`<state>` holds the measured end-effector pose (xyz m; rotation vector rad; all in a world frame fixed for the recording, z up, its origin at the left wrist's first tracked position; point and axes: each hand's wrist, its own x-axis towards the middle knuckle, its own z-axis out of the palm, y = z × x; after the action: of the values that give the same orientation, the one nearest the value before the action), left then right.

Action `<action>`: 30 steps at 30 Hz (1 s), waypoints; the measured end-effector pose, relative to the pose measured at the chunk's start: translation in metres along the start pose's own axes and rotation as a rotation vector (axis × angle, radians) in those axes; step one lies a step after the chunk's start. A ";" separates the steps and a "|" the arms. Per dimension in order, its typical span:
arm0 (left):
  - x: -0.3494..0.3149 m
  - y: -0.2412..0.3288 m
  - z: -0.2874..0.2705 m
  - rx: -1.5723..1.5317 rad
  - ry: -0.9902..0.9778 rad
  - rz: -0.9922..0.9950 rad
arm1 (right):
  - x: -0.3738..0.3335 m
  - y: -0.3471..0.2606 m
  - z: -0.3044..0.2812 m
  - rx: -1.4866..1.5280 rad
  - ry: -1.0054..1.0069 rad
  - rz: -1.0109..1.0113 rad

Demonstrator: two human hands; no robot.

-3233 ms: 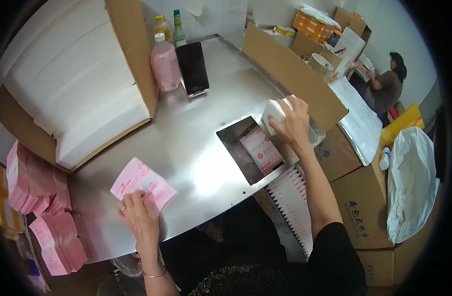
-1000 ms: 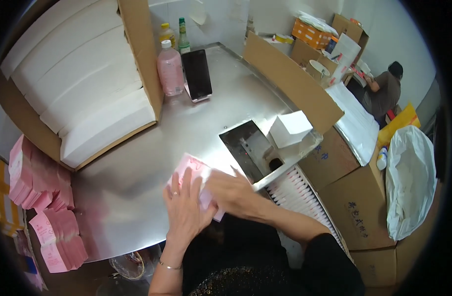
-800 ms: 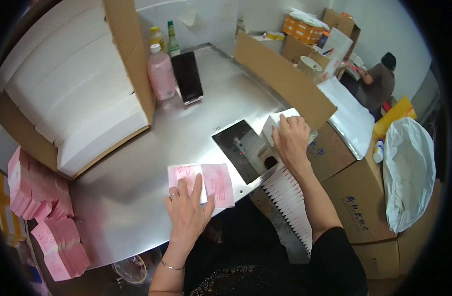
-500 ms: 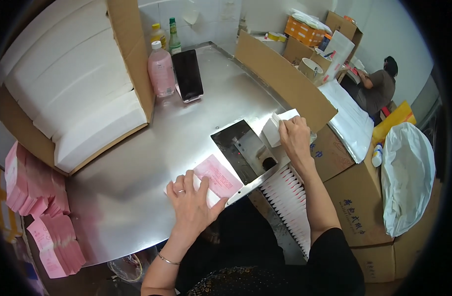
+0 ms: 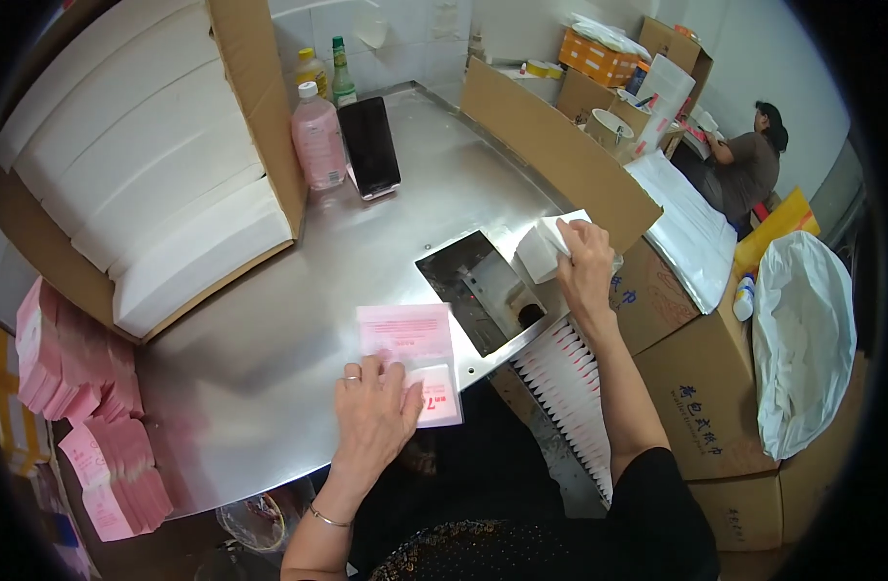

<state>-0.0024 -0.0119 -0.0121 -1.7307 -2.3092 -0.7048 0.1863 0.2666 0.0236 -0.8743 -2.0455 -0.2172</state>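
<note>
My left hand [image 5: 376, 412] presses on a pink printed paper sleeve [image 5: 405, 329] at the near edge of the metal table, its fingers curled over the left side. The sleeve lies spread out, and its lower half bears a white panel with red print. By the table's right edge, my right hand [image 5: 585, 271] has its fingers closed on white folded tissues [image 5: 538, 254], beside a rectangular opening [image 5: 478, 295] in the tabletop. My fingers hide part of the tissues.
Stacked pink sleeves [image 5: 115, 474] lie at left, below a carton [image 5: 260, 116] of white tissue stacks. A pink bottle [image 5: 318, 140] and a phone [image 5: 369, 145] stand behind. Below right runs a row of white packets [image 5: 570, 387]; cartons [image 5: 705, 407] and a seated person [image 5: 749, 160] are beyond.
The pink sleeve has moved left, away from the opening, and turned straighter, showing its lower half. My left hand has shifted slightly down. My right fingers have moved a little on the tissues.
</note>
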 end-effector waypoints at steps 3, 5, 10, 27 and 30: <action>-0.004 0.001 -0.005 -0.079 0.026 0.149 | -0.013 -0.025 0.006 0.123 -0.066 -0.266; -0.010 -0.002 -0.015 -0.183 -0.051 0.091 | -0.050 -0.099 -0.007 0.396 -0.170 -0.427; 0.000 -0.002 -0.015 -0.107 -0.025 0.004 | -0.096 -0.144 0.006 0.474 -0.449 -0.665; -0.061 -0.036 -0.066 -0.477 0.139 -0.061 | -0.051 -0.102 0.000 0.455 -0.393 -0.194; -0.069 -0.066 -0.123 -0.163 0.224 -0.072 | -0.068 -0.100 -0.008 0.487 -0.361 -0.023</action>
<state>-0.0607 -0.1429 0.0494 -1.5452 -2.2231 -1.0689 0.1509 0.1550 -0.0085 -0.6119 -2.2951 0.4425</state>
